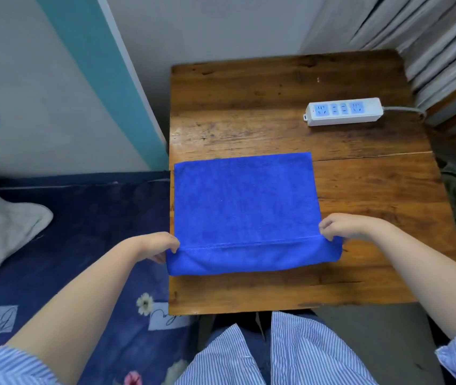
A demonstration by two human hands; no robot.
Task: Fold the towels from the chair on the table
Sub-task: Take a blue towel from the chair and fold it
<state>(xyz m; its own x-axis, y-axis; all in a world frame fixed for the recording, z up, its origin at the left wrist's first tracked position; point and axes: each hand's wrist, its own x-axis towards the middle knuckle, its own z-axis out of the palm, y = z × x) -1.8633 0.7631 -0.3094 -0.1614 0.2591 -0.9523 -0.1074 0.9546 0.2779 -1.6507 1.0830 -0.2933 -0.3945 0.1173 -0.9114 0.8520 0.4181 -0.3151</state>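
Note:
A bright blue towel (244, 201) lies spread on the wooden table (276, 90), its near edge lifted and curled over into a fold. My left hand (163, 244) pinches the near left corner of the towel at the table's left edge. My right hand (346, 226) pinches the near right corner. Both hands hold the hemmed edge just above the folded part. No chair is in view.
A white power strip (343, 111) with a grey cable lies at the table's far right. A bed with a dark blue floral cover (82, 232) and a grey pillow (2, 226) adjoins the table's left side. Curtains (426, 31) hang at the far right.

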